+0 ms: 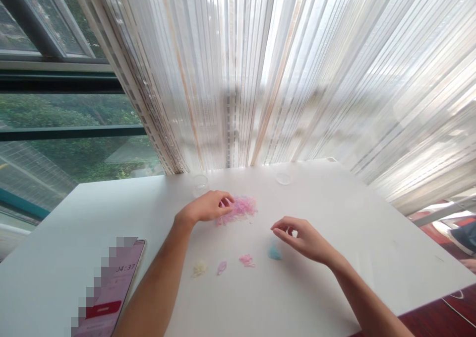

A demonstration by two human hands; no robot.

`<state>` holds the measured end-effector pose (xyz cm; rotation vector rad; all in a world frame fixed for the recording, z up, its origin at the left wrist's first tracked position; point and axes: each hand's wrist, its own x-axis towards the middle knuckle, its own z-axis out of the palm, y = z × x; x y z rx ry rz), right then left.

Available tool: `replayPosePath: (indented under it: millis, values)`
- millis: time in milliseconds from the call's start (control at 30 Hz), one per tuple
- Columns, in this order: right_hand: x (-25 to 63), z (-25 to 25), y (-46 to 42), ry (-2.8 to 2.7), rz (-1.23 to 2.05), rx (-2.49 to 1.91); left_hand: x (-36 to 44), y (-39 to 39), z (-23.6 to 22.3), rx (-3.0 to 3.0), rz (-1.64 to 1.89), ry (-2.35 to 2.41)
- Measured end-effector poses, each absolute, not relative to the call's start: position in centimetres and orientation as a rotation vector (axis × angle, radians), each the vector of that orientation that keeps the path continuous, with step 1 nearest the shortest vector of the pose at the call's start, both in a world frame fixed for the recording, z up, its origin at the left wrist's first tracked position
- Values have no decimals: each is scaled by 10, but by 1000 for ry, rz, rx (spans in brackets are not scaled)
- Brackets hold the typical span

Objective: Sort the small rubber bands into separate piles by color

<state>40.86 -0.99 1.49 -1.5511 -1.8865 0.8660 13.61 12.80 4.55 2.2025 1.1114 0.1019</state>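
A mixed pile of small, thin rubber bands (pixel 243 206), mostly pink, lies on the white table (pixel 320 287). My left hand (pixel 208 206) reaches over the pile's left side, thumb and fingers apart. My right hand (pixel 297 234) is just above and right of a small teal clump of bands (pixel 274 252). Its thumb and fingertips come together in a pinch, and anything between them is too small to make out. Left of the teal clump, in a row, are a pink clump (pixel 247 260), a small lilac one (pixel 222 267) and a pale yellow one (pixel 200 268).
Toward the back edge stand a clear round container (pixel 200 181) and a clear round lid-like disc (pixel 283 178). A phone (pixel 111 292), partly pixelated, lies at the front left. Sheer curtains (pixel 238 79) hang behind the table. Part of a person (pixel 464 235) shows at the far right.
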Motion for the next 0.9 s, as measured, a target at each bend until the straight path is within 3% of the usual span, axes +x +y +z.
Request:
replayPosePath:
  millis: [333, 567, 900]
  values:
    - [386, -12, 64, -1743, 778, -1474, 137, 130, 40, 2262, 47, 1207]
    - [385, -36, 67, -1600, 680, -1460, 116, 140, 44, 2314, 133, 1309]
    - [383, -32, 59, -1684, 679, -1438, 111, 142, 35, 2180, -55, 1406]
